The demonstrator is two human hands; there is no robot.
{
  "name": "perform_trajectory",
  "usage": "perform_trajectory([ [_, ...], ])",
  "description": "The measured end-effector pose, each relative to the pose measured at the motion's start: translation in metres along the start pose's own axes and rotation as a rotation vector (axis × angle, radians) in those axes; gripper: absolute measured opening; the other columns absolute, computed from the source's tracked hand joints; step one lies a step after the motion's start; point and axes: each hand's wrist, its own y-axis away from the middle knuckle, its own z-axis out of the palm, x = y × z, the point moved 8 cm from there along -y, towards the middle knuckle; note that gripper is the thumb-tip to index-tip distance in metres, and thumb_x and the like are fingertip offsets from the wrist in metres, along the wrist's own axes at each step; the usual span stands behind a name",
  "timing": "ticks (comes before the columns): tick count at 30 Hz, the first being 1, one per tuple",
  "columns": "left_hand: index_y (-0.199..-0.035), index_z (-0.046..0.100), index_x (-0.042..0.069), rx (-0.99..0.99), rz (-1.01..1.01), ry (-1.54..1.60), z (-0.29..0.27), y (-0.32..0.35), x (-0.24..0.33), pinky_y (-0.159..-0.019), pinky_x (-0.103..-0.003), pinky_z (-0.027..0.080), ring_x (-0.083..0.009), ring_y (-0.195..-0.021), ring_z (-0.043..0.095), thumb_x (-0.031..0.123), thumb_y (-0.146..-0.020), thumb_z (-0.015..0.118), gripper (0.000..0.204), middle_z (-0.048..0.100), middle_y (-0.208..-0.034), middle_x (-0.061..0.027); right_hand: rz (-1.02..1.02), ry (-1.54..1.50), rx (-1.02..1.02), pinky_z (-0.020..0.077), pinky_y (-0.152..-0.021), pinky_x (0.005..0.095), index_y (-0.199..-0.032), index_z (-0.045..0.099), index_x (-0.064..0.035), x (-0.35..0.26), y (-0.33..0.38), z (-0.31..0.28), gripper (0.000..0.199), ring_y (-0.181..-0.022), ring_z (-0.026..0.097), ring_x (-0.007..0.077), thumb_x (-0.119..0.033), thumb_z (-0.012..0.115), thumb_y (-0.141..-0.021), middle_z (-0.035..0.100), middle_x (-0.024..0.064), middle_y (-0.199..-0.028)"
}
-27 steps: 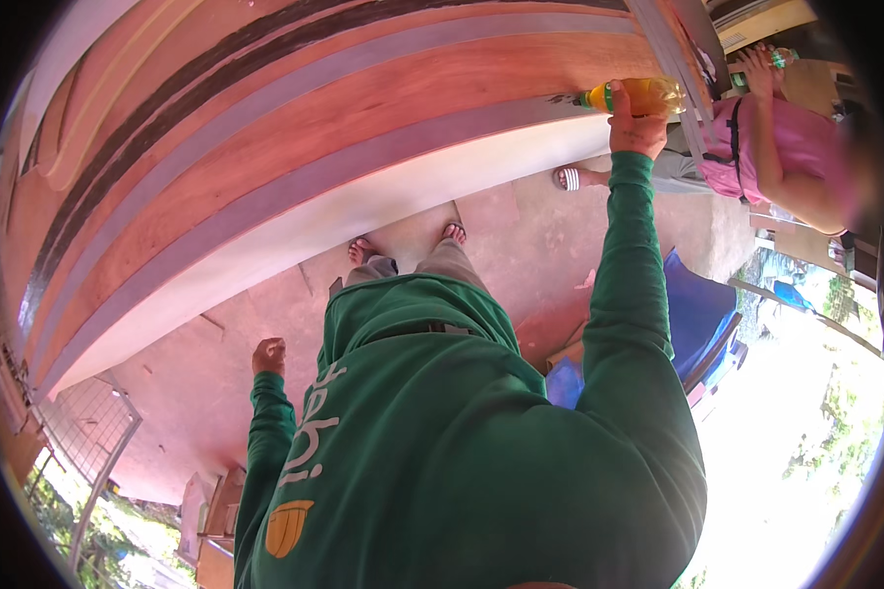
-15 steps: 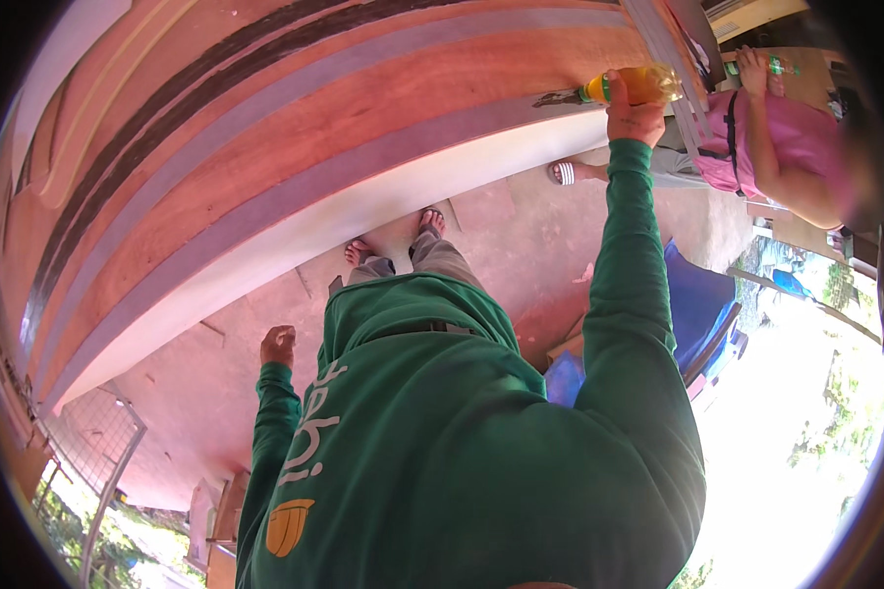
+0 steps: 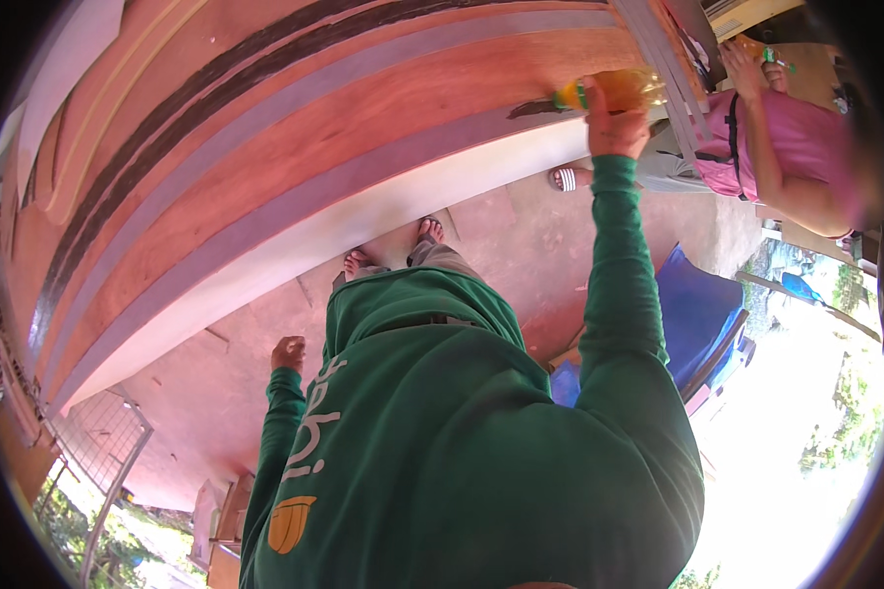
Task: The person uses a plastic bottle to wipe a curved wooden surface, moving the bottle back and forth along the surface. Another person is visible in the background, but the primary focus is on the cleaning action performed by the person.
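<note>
My right hand (image 3: 614, 133) grips a clear plastic bottle (image 3: 640, 88) of amber liquid, its fingers wrapped round the body. The bottle lies tipped on its side, its green-capped neck pointing left. Just beyond the neck, a dark wet-looking streak (image 3: 535, 110) runs along a purple-grey stripe (image 3: 393, 152) of a long curved wooden piece (image 3: 363, 93). Whether the neck touches the surface I cannot tell. My left hand (image 3: 287, 353) hangs low by my side, away from the wood, with fingers curled and nothing visible in them.
A person in a pink top (image 3: 796, 147) stands at the far right, also holding a bottle with green on it (image 3: 778, 61). Blue sheeting (image 3: 692, 304) lies right of my arm. A wire-mesh panel (image 3: 98, 437) stands at lower left.
My right hand and the bottle have moved left along the wood, and the dark streak reaches further left. My left hand has shifted slightly right and down. The other person's hands have moved around their bottle.
</note>
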Motion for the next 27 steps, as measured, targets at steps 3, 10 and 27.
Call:
perform_trajectory([
  [3,-0.107,0.072,0.002,-0.068,0.193,-0.309,0.018,0.011,0.039,-0.066,-0.031,0.056,-0.0164,-0.073,0.067,0.015,-0.095,0.071,0.018,0.073,-0.093,-0.0106,0.033,-0.011,-0.156,0.0599,-0.077,0.037,-0.109,0.073,-0.002,-0.041,0.04,0.029,0.057,-0.082,0.076,0.0236,-0.051,0.085,-0.082,0.077,0.0121,-0.093],
  [10,-0.11,0.071,0.001,-0.015,0.152,-0.337,0.04,0.025,0.1,-0.073,-0.033,0.061,-0.0176,-0.085,0.069,0.014,-0.096,0.07,0.019,0.072,-0.099,-0.0103,0.05,-0.183,-0.067,0.0593,-0.082,0.0375,-0.117,0.068,0.0004,-0.037,0.035,0.007,0.064,-0.088,0.075,0.0262,-0.046,0.09,-0.08,0.077,0.0149,-0.101],
  [27,-0.11,0.071,0.0,-0.025,0.136,-0.316,0.094,0.029,0.113,-0.069,-0.032,0.059,-0.0182,-0.079,0.07,0.021,-0.097,0.071,0.026,0.073,-0.093,-0.0112,0.091,-0.064,-0.032,0.0585,-0.08,0.0379,-0.108,0.072,-0.0007,0.025,-0.009,-0.045,0.055,-0.087,0.077,0.0269,-0.046,0.087,-0.081,0.078,0.0132,-0.097],
])
